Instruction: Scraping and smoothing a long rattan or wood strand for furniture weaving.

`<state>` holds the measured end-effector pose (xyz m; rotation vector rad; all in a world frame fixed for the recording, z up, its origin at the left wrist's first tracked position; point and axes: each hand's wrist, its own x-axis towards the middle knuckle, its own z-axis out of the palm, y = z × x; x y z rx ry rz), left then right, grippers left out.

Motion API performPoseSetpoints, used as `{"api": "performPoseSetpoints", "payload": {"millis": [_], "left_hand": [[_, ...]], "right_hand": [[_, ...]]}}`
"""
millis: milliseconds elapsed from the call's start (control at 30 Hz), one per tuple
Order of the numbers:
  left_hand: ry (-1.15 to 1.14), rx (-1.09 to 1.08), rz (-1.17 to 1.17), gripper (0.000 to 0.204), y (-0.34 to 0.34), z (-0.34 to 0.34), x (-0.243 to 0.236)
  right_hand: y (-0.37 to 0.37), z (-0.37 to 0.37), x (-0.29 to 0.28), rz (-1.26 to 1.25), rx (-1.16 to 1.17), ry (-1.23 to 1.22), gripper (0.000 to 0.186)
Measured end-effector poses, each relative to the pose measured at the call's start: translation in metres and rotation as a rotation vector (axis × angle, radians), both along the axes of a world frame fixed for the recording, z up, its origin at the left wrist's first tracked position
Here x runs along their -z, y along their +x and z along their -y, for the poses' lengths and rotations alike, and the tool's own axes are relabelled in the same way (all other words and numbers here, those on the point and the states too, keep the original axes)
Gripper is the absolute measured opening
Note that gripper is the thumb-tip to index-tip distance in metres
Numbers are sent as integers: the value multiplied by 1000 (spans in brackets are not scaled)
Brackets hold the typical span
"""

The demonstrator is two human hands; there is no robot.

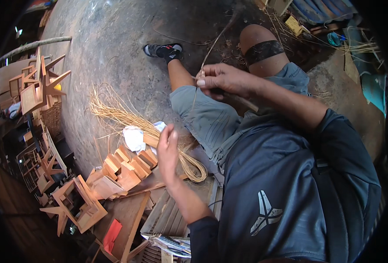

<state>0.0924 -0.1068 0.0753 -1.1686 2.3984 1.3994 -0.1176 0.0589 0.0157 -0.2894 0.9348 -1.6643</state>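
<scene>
Over lap, right hand (222,81) pinches thin cane strand (211,50), drawing it taut; left hand (167,151) open, empty, beside cane bundle (128,116) on floor. Likely stripping; next needs steady pull.

Single head-worn fisheye view, looking steeply down over own dark grey shirt chest (286,193) and lap. Close on both bare hands; grey concrete floor (111,39) beyond, curving toward rim. Tilted frame: small wooden chair frames (36,87) at left edge, black vignette in corners.
</scene>
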Motion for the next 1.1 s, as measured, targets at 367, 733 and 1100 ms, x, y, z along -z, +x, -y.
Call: {"api": "performPoseSetpoints", "payload": {"millis": [367,733,1100], "left_hand": [[76,-72,-214,17,-35,-35,7],[304,-330,-344,13,-9,-31,18],[268,-246,-273,14,9,-25,15]], "right_hand": [[2,4,1,121,-56,38,23],[8,6,-7,43,-259,103,38],[22,14,2,214,-152,60,26]]}}
